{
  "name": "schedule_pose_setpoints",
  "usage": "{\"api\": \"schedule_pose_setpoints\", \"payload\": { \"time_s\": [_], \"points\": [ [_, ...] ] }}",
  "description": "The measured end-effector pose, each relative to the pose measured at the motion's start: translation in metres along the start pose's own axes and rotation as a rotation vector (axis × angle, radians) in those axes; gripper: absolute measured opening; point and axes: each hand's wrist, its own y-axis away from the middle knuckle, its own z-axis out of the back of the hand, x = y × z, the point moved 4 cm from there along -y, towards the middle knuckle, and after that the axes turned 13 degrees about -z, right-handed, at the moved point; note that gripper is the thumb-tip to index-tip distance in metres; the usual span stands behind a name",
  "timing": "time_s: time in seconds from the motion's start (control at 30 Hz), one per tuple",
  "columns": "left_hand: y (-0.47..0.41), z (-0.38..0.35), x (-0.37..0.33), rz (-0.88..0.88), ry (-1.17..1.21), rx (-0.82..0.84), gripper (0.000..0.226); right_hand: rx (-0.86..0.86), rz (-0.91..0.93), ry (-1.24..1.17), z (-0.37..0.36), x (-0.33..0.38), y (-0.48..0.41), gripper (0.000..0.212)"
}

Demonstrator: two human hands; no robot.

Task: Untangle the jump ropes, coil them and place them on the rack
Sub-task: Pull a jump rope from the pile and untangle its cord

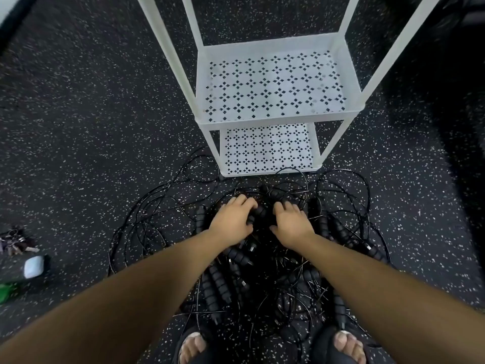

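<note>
From the head view, the jump ropes (223, 282) lie in one dense black tangle on the speckled floor (78, 127). The tangle sits just in front of the white rack (262, 122), whose perforated shelves hold nothing, and thin cords loop out to both sides and touch the rack's foot. The left grip (232, 219) is curled down over a ribbed foam handle (258, 213) at the top of the pile and seems to have hold of it. The right grip (291, 223) has its fingers bent into the cords just beside, and I cannot tell whether it holds anything. The likely trouble is pulling one handle straight up, since so many cords cross that knots would tighten and the whole heap would drag along. A loop could also snag the rack leg and tip it, or catch the sandalled feet (349, 348) at the pile's near edge.
</note>
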Motion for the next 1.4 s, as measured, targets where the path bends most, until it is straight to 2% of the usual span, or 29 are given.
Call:
{"api": "schedule_pose_setpoints", "payload": {
  "time_s": [0.13,0.3,0.5,0.63,0.73,0.8,0.87,0.97,1.03,1.1,1.17,1.33,1.4],
  "points": [
    [0.001,-0.003,-0.002,0.064,0.037,0.016,0.054,-0.041,0.015,-0.042,0.003,0.011,0.004,0.047],
    [0.002,-0.004,0.002,0.082,0.023,-0.039,0.062,-0.06,0.046,-0.181,0.005,0.01,0.005,0.046],
    [0.011,0.026,-0.005,0.05,0.001,-0.063,0.06,-0.135,0.2,-0.186,0.059,-0.011,0.035,0.034],
    [0.025,0.083,-0.035,-0.027,0.177,-0.113,0.034,-0.136,0.261,-0.398,0.126,-0.029,0.088,0.031],
    [0.043,0.139,-0.073,-0.053,0.315,-0.192,0.032,-0.136,0.232,-0.468,0.173,-0.038,0.132,0.035],
    [0.057,0.172,-0.103,-0.068,0.353,-0.217,0.035,-0.142,0.245,-0.444,0.2,-0.04,0.16,0.047],
    [0.07,0.204,-0.132,-0.083,0.38,-0.226,0.049,-0.14,0.291,-0.402,0.225,-0.038,0.185,0.056],
    [0.093,0.252,-0.173,-0.096,0.499,-0.294,0.073,-0.159,0.336,-0.318,0.264,-0.038,0.22,0.051],
    [0.104,0.278,-0.196,-0.088,0.665,-0.356,0.072,-0.168,0.318,-0.331,0.286,-0.038,0.244,0.051],
    [0.112,0.294,-0.215,-0.104,0.776,-0.37,0.057,-0.207,0.311,-0.438,0.305,-0.037,0.265,0.048],
    [0.118,0.301,-0.231,-0.121,0.78,-0.333,0.046,-0.259,0.298,-0.581,0.322,-0.038,0.284,0.043],
    [0.128,0.294,-0.262,-0.083,0.66,-0.219,0.058,-0.296,0.327,-0.954,0.356,-0.029,0.327,0.05],
    [0.132,0.288,-0.272,-0.085,0.663,-0.169,0.052,-0.308,0.339,-1.087,0.368,-0.019,0.341,0.05]
  ]
}}
